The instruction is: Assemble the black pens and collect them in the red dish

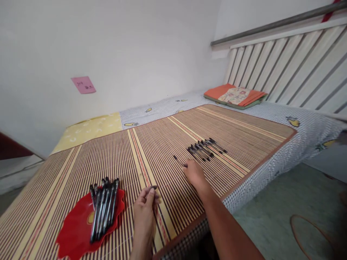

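A dark pen (179, 160) lies pinched in the fingertips of the right hand (193, 173), low over the striped bamboo mat (151, 144) and just beside a row of pens (203, 148). The left hand (145, 209) pinches a small dark piece (153, 187), too small to identify. Left of it, a red plate (73, 234) holds a bundle of pens (104, 206). Nothing lies between the hands.

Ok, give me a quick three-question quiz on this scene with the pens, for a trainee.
1. The plate under the bundle of pens is: A) red B) blue C) white.
2. True or false: the right hand grips a single pen.
3. Fill in: the small dark piece is pinched by the ____ hand.
Key: 1 A; 2 true; 3 left hand.
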Demonstrator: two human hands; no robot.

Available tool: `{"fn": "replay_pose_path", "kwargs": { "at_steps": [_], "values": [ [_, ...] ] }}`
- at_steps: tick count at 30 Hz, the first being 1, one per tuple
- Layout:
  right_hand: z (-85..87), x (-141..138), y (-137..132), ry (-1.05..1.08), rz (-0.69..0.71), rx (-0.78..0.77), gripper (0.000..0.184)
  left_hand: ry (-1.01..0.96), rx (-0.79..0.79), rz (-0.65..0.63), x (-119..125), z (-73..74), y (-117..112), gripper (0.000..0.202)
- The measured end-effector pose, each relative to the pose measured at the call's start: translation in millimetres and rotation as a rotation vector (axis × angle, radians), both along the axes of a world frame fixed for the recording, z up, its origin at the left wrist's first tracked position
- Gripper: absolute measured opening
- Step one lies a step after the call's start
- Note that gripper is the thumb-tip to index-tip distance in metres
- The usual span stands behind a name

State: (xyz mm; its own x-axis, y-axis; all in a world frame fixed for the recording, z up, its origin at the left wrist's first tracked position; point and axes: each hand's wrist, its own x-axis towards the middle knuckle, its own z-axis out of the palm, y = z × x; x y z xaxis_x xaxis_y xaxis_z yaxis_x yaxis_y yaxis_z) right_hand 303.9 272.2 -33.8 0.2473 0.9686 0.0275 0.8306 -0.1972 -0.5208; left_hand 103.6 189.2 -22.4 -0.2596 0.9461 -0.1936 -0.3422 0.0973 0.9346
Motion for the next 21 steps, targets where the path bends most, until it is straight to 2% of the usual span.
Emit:
{"fn": "replay_pose_path", "kwargs": {
  "at_steps": [5,11,16,21],
  "values": [
    [-2.9,-20,-2,0.136,0.102,0.016,0.006,0.005,0.006,0.021,-2,-4.8,1,0.039],
    [-0.4,-26,-2,0.411,0.24,0.012,0.005,-0.013,0.023,0.02,-4,-7.7,4,0.037],
    [5.0,-39,-11,0.636,0.445,-0.093,0.011,-0.022,0.027,0.008,-7,-11.7,7,0.042],
    [0.7,-66,-22,0.809,0.684,-0.155,0.009,-0.016,0.04,0.01,-16,-16.6,10,0.044]
  ]
}}
